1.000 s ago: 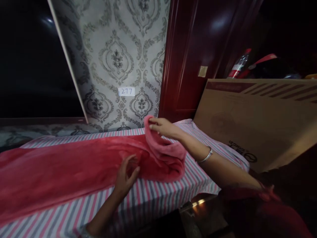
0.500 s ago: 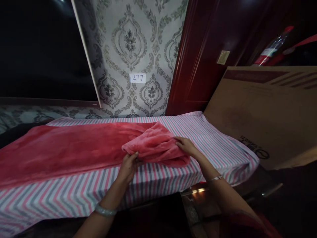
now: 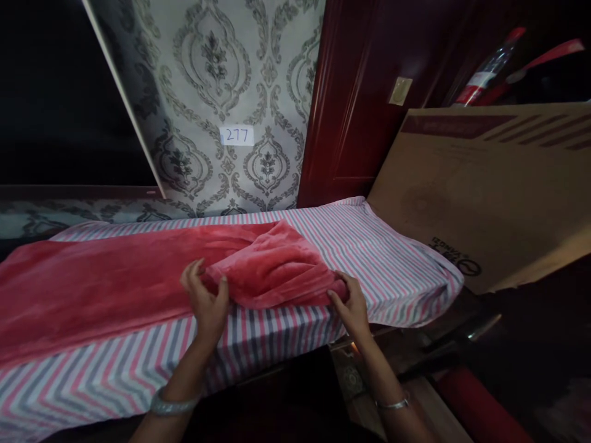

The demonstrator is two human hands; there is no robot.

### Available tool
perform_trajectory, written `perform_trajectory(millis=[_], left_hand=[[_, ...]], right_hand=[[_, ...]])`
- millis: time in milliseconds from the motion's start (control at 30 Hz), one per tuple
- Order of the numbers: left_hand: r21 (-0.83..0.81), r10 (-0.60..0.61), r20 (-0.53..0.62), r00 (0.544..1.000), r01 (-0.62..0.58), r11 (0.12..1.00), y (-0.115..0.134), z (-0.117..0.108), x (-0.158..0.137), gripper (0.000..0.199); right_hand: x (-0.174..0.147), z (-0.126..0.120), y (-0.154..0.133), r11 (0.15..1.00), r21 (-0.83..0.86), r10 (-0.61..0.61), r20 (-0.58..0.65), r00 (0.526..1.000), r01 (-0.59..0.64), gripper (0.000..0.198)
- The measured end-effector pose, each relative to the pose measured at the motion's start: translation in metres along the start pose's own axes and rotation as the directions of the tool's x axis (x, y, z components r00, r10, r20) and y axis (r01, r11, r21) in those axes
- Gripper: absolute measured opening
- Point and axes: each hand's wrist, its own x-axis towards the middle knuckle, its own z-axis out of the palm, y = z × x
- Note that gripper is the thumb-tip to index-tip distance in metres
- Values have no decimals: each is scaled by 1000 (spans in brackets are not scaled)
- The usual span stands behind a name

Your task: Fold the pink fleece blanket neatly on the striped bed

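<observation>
Left hand (image 3: 210,307): grip spread at fold of red plush blanket (image 3: 277,264); right hand (image 3: 354,307): grip pinching its right end; striped cloth (image 3: 369,246) beneath.

Your left forearm (image 3: 186,375) reaches forward to your left hand (image 3: 209,309), its thumb spread apart from curved fingers, while your right forearm (image 3: 384,378) angles inward to your right hand (image 3: 353,306), its thumb and fingers bent in a pinch.

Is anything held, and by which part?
The right hand pinches the red blanket by its folded right end. The left hand is at the left corner of the flap, its grip unclear.
</observation>
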Motion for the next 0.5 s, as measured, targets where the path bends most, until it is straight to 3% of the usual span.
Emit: perform_trajectory(millis=[67,133,233,300,367,500], left_hand=[[118,244,49,969,-248,962,14,7,-7,39],[78,436,282,854,-474,877,28,24,-18,36],[-56,539,570,621,-625,779,42,61,-34,49],[-77,531,648,546,-647,759,45,83,-40,52],[-86,507,667,546,-620,780,44,99,-40,48],[-198,463,630,623,-447,872,39,107,-29,26]], right_hand=[[-8,-3,2,1000,4,0,-9,1000,0,42],[-14,-5,5,1000,17,0,-25,1000,0,34],[-20,-9,7,998,57,-15,-85,996,19,21],[-23,-11,6,996,65,-47,-126,991,55,17],[-26,-15,4,993,60,-94,-140,986,103,15],[-32,-24,-1,980,61,-180,-115,977,188,16]])
